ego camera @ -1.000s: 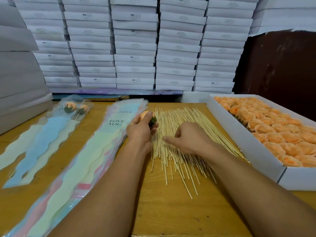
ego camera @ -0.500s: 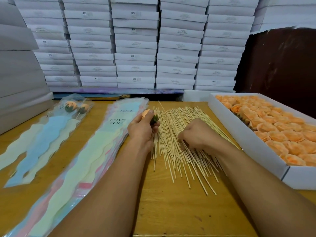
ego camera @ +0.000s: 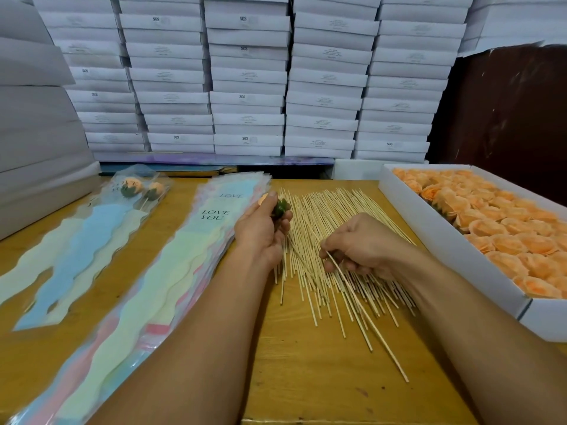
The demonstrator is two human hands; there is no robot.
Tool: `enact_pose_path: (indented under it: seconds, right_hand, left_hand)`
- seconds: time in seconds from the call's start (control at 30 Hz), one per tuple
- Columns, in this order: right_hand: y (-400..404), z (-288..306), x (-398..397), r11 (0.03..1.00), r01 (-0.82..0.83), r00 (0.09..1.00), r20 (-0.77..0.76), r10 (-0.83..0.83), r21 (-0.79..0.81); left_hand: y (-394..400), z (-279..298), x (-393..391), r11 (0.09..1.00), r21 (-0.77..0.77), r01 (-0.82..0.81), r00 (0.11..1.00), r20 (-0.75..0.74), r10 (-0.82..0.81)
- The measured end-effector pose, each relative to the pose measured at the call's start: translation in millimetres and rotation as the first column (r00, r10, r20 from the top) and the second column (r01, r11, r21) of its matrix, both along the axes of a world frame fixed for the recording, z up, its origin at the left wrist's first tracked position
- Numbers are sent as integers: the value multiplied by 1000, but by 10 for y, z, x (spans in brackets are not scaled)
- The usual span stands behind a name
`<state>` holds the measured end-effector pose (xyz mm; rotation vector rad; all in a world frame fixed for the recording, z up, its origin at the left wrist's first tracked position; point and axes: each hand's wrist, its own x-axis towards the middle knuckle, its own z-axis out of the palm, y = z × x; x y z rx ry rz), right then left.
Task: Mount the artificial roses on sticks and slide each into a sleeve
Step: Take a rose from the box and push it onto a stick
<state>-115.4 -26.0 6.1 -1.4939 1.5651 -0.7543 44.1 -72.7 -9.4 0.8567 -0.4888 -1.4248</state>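
The left hand (ego camera: 260,231) holds one artificial rose (ego camera: 276,205) up near its fingertips. The thumb lies on top of the rose and the other fingers curl under it, so the rose sits pinched between them. It is held above the wooden table (ego camera: 306,378), right at the left edge of the pile of sticks (ego camera: 325,216). The rose is small. Its petals are peach orange and its base is dark green. Most of the petals hide behind the thumb. The green base faces right, toward the sticks, and the orange end faces left, toward the sleeves.

The right hand (ego camera: 362,243) rests on the pile with its fingers curled in. The thumb and first fingers pinch one stick (ego camera: 368,320) near its far end. The stick is thin, pale and straight. Its long line runs from the fingers down and to the right, toward the person, and its near tip reaches past the other sticks.

A stack of sleeves (ego camera: 153,271) lies just left of the left hand. The top one says "LOVE YOU". Further left lie two filled sleeves (ego camera: 92,228) with roses inside. On the right is a white box of roses (ego camera: 491,228), all peach orange. White boxes (ego camera: 245,75) are stacked high behind the table.
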Motion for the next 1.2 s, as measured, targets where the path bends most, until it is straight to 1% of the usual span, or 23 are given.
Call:
enact_pose_path:
  seconds: [0.07, 0.13, 0.2, 0.27, 0.47, 0.53, 0.67, 0.87, 1.2]
  right_hand:
    - [15, 11, 6, 999, 24, 999, 33, -23, -45]
    - [36, 36, 13, 997, 36, 994, 104, -29, -75]
    - [66, 65, 17, 997, 17, 985, 174, -4, -76]
    - [100, 81, 20, 996, -20, 979, 202, 36, -82]
    - [191, 78, 122, 969, -127, 980, 122, 155, -211]
    - [214, 80, 150, 957, -137, 974, 141, 176, -254]
    - [252, 85, 185, 953, -156, 951, 222, 217, -261]
    - [276, 77, 223, 930, -196, 952, 167, 256, -310]
    - [279, 77, 237, 923, -190, 960, 134, 247, -335]
  left_hand:
    - [2, -2, 4, 1000, 1, 4, 1000, -3, -4]
    - [6, 4, 6, 1000, -5, 9, 1000, -10, -9]
    - [7, 14, 8, 1000, -13, 16, 999, -30, -16]
    - [10, 21, 14, 999, -14, 30, 998, -57, -30]
    - [23, 56, 22, 996, -20, 83, 991, -107, -84]
    - [26, 69, 22, 994, -27, 107, 988, -113, -109]
    - [23, 82, 23, 989, -46, 141, 980, -138, -146]
    - [26, 98, 13, 977, -95, 192, 966, -157, -205]
    - [56, 114, 9, 976, -99, 193, 962, -176, -208]
